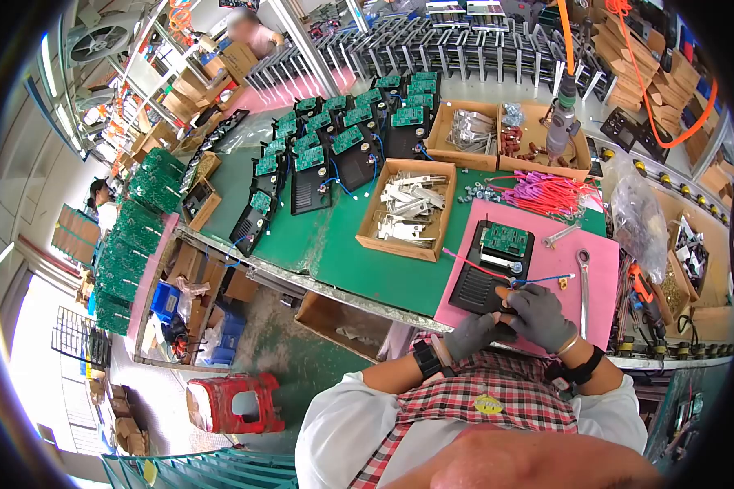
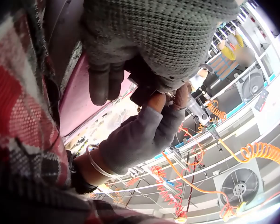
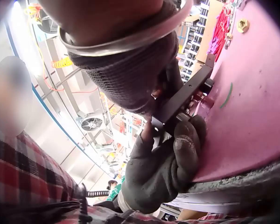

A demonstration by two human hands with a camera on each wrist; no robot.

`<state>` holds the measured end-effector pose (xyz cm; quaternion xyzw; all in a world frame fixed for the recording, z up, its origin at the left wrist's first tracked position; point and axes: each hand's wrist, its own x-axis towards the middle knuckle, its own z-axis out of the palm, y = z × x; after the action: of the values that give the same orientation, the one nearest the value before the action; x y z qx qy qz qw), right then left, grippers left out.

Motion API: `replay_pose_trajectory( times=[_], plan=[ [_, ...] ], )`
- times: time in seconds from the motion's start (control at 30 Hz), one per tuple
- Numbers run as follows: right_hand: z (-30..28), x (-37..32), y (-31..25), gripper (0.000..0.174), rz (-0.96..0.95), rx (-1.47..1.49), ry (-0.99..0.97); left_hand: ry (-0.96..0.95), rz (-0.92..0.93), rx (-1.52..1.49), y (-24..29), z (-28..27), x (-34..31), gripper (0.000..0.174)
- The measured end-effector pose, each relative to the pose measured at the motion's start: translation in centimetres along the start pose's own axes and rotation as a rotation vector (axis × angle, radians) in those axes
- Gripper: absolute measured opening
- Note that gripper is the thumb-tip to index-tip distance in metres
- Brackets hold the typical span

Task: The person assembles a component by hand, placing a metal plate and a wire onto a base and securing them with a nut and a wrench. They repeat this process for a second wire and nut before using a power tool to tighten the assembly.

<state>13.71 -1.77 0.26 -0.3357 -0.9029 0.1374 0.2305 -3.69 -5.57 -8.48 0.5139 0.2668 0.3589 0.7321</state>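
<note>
Both hands wear grey gloves with some bare fingertips. They meet at the near end of a black plastic housing (image 1: 475,291) carrying a green circuit board (image 1: 506,239). My left hand (image 1: 471,336) grips a black bar-shaped part (image 3: 186,95) from below, fingers curled round its end. A red-brown fitting (image 3: 204,99) shows on the bar's underside. From the other side, my right hand (image 1: 542,318) holds the same bar with bent fingers; its fingertips are partly hidden behind it. A blue wire (image 1: 550,279) and a pink wire (image 1: 473,262) run out from the housing.
On the pink mat (image 1: 591,306) lie a ring spanner (image 1: 584,285), a smaller spanner (image 1: 561,235) and a brass nut (image 1: 563,284). Behind are red wires (image 1: 546,194) and a box of white metal parts (image 1: 363,238). A power screwdriver (image 1: 561,126) hangs over another bin.
</note>
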Motion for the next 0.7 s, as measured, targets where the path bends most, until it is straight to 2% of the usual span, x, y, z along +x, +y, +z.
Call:
replay_pose_trajectory(
  times=[0.03,0.13,0.2,0.33,0.43,0.53,0.63,0.7],
  plan=[
    [-0.3,0.2,-0.3,0.044,0.045,0.039,-0.020,-0.001,-0.002,-0.004,0.0,0.0,0.0,0.048],
    [-0.1,0.2,0.2,0.045,0.176,0.019,-0.092,0.033,-0.098,-0.302,0.5,0.4,-0.2,0.049],
    [-0.6,0.7,0.3,0.042,0.168,0.043,-0.133,0.061,-0.137,-0.414,0.7,0.6,-0.3,0.049],
    [-0.4,0.8,0.7,0.037,0.049,-0.027,-0.105,0.051,-0.120,-0.451,-0.2,0.4,-0.1,0.049],
    [-0.6,1.1,0.6,0.039,0.043,-0.051,-0.104,0.046,-0.132,-0.461,-0.3,0.2,-0.1,0.049],
    [-1.1,1.4,1.0,0.037,0.142,0.084,-0.230,0.070,-0.129,-0.453,-0.1,0.5,-0.2,0.051],
    [-1.2,1.9,1.0,0.027,0.130,0.002,-0.329,0.094,-0.133,-0.415,0.3,0.8,-0.1,0.053],
    [-0.7,2.1,1.0,0.022,0.146,-0.057,-0.322,0.107,-0.139,-0.404,0.4,0.9,-0.1,0.054]
  ],
)
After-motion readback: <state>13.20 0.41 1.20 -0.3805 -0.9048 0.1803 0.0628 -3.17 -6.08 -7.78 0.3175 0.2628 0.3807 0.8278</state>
